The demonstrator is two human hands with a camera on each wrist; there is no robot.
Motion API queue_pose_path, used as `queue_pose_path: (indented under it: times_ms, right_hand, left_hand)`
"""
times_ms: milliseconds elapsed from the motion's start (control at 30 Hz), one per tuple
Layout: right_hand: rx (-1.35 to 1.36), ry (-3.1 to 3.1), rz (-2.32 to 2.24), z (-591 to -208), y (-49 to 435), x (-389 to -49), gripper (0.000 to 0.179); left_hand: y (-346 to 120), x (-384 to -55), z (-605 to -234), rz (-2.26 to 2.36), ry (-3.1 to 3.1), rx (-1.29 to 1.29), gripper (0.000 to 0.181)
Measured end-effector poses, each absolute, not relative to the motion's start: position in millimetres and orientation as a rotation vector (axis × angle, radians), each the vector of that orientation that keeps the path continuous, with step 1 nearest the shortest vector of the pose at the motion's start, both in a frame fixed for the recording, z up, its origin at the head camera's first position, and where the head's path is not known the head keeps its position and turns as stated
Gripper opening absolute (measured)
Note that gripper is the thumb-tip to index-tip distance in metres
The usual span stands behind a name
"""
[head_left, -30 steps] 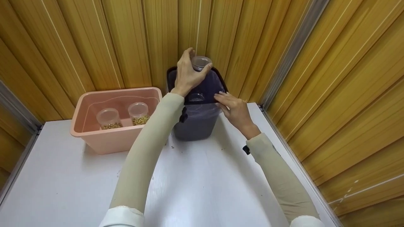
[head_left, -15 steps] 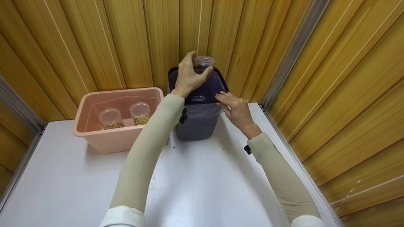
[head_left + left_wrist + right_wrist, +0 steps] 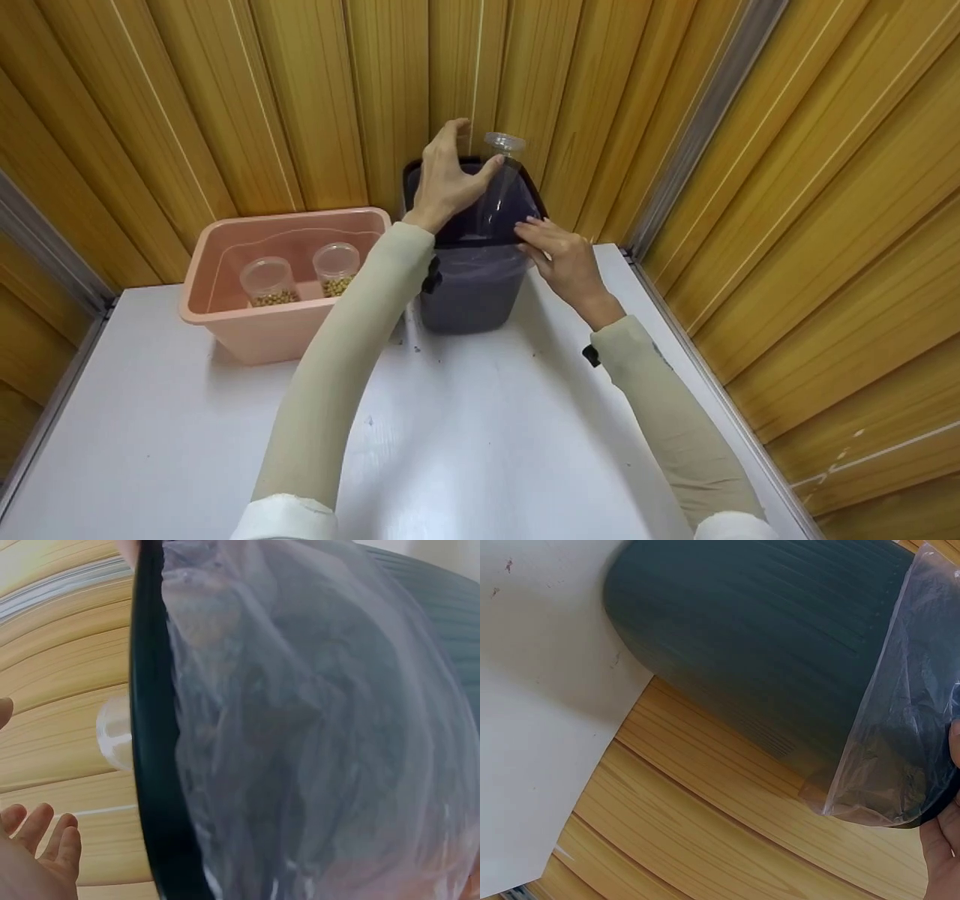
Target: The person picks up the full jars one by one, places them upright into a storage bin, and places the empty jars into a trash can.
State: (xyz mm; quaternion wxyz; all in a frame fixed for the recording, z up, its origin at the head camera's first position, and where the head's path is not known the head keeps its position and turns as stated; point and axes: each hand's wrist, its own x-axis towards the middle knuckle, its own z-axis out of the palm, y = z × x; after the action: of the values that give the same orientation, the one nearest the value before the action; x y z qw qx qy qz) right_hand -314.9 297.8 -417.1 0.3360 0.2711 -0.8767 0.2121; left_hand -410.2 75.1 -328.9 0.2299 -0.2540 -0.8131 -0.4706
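Note:
A dark trash can (image 3: 469, 300) lined with a clear plastic bag (image 3: 300, 727) stands against the back wall. Over its back right rim a clear plastic jar (image 3: 505, 142) is tilted, its lower part hard to make out. My left hand (image 3: 450, 180) is above the can with fingers and thumb spread. In the left wrist view, that hand (image 3: 41, 859) is apart from the jar (image 3: 115, 733). My right hand (image 3: 562, 259) grips the can's right rim and the bag's edge, thumb outside; the right wrist view shows part of this hand (image 3: 945, 840).
A pink plastic tub (image 3: 262, 326) stands left of the can. Inside it are two clear jars (image 3: 268, 277) (image 3: 336, 262) partly filled with yellowish beans. Wood-look panels (image 3: 262, 97) close off the back and right of the white table (image 3: 450, 435). Small dark crumbs lie before the can.
The jar has shifted right and tilted, away from the left hand's fingers, which have let go of it. The right hand keeps its grip on the rim.

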Motion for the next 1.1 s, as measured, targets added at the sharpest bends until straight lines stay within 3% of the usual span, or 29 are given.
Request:
queue_pose_path:
  times_ms: [600,1100]
  right_hand:
    - [0.722,-2.271,0.578,-416,297,-322,0.028]
    - [0.735,-2.262,0.565,-423,313,-320,0.032]
  left_hand:
    - [34,-372,-331,-1.285,-2.078,-0.788,0.065]
    - [-5,-339,-374,-1.226,-2.165,-0.843,0.06]
